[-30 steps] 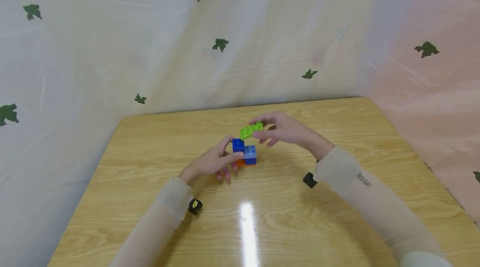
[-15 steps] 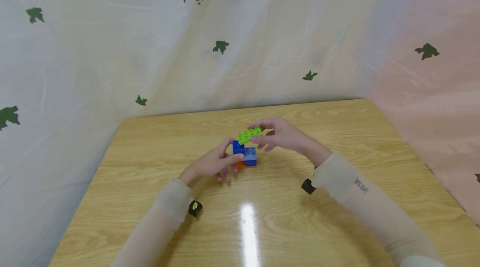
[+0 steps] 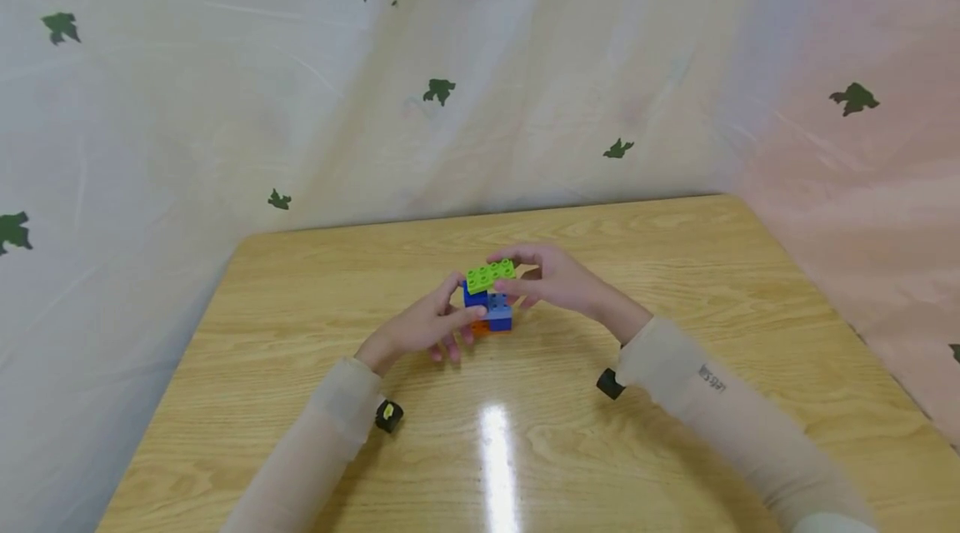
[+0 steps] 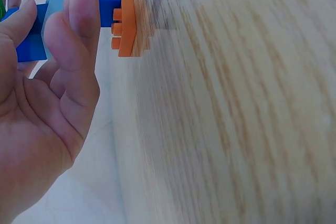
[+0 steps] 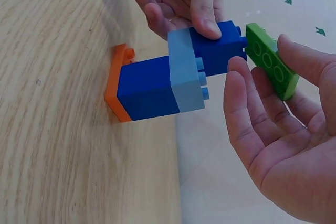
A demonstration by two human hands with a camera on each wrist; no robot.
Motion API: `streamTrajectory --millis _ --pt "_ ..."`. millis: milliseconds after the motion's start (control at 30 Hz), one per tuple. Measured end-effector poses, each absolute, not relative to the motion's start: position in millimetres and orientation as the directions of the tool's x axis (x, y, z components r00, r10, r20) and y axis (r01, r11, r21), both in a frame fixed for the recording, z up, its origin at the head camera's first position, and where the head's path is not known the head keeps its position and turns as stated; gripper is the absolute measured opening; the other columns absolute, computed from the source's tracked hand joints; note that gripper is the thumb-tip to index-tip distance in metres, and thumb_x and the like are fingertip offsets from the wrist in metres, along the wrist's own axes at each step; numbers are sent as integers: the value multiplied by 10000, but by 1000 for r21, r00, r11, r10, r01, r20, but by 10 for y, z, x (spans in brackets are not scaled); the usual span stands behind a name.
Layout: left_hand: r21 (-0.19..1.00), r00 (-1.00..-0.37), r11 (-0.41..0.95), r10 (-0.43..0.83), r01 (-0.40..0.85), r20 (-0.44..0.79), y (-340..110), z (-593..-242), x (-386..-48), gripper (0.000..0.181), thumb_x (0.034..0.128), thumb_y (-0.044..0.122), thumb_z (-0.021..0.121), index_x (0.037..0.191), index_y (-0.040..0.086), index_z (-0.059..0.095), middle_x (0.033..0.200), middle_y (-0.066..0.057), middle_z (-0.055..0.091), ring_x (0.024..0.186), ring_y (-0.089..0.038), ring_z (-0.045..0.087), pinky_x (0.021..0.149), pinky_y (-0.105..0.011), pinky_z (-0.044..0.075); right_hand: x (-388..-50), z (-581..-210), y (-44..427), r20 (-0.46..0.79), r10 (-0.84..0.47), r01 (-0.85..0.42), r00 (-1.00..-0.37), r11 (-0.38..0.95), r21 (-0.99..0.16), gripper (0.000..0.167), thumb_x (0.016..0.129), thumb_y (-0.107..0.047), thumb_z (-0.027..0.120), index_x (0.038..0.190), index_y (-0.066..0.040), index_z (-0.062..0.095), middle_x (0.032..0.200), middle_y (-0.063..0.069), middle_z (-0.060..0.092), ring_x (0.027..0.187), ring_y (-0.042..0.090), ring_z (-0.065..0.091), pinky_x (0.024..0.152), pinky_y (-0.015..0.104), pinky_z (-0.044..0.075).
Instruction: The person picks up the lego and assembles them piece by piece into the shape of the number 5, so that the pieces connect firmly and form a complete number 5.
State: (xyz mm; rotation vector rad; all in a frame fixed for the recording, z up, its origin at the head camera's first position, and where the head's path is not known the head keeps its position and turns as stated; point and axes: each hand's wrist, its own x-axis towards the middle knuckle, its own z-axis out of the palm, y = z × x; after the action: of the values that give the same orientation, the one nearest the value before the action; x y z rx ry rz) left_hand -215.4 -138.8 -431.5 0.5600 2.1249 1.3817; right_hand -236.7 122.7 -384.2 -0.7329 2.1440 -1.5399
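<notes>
A stack of toy building bricks stands on the table: an orange plate [image 5: 116,85] at the bottom, a dark blue brick [image 5: 148,88] on it, then a light blue plate [image 5: 186,80], and an upper dark blue brick [image 5: 220,51] on one end of that. My left hand [image 3: 423,323] pinches the upper dark blue brick between thumb and fingers. Between thumb and fingers of my right hand [image 3: 568,281] is a flat green brick [image 3: 491,275], studs up. It lies tilted right over the upper blue brick's studs; I cannot tell whether they touch.
The wooden table [image 3: 555,450] runs back to a patterned cloth backdrop [image 3: 510,133]. Below the left wrist hangs a small black camera [image 3: 389,415], and another black camera [image 3: 610,384] hangs below the right wrist.
My right hand has moved left and down with the green brick, bringing it over the top of the stack. The left hand has stayed at the upper blue brick.
</notes>
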Motion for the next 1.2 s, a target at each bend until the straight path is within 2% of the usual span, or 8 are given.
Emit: streamTrajectory --millis 367,567,700,967,1200 --pt "921 -767 387 603 42 -219 -1381 -4309 -2143 439 1018 522 555 1319 277 350 914 -155 687 630 -344 697 443 -317 528 -2336 -3884 1197 5 -624 -189 -781 229 -955 446 979 -246 712 1397 -148 589 1259 111 586 936 332 716 814 647 544" --pt "918 -770 394 598 42 -221 -1376 -4322 -2146 455 1010 544 555 1318 280 348 911 -151 689 627 -334 695 446 -325 533 -2326 -3915 1185 14 -630 -219 -776 248 -944 470 983 -248 706 1409 -98 577 1213 117 585 904 459 681 782 662 540" --pt "917 -773 397 597 51 -216 -1375 -4334 -2149 461 1007 555 551 1332 294 353 911 -146 690 629 -330 695 449 -326 535 -2313 -3929 1176 30 -621 -249 -783 268 -931 471 979 -261 712 1404 -101 587 1167 114 593 858 531 641 743 640 550" --pt "916 -770 397 601 57 -213 -1387 -4324 -2150 475 1008 550 554 1343 286 344 915 -157 690 632 -334 697 450 -337 538 -2298 -3975 1162 44 -619 -276 -784 284 -918 421 980 -229 710 1377 -132 611 1120 118 591 781 510 610 660 511 577" --pt "920 -765 388 608 50 -214 -1391 -4311 -2150 452 1017 531 551 1325 274 343 938 -205 682 638 -356 697 453 -348 538 -2303 -4006 1164 34 -616 -262 -787 284 -922 417 973 -244 720 1371 -164 620 1121 116 581 837 505 638 717 606 560"
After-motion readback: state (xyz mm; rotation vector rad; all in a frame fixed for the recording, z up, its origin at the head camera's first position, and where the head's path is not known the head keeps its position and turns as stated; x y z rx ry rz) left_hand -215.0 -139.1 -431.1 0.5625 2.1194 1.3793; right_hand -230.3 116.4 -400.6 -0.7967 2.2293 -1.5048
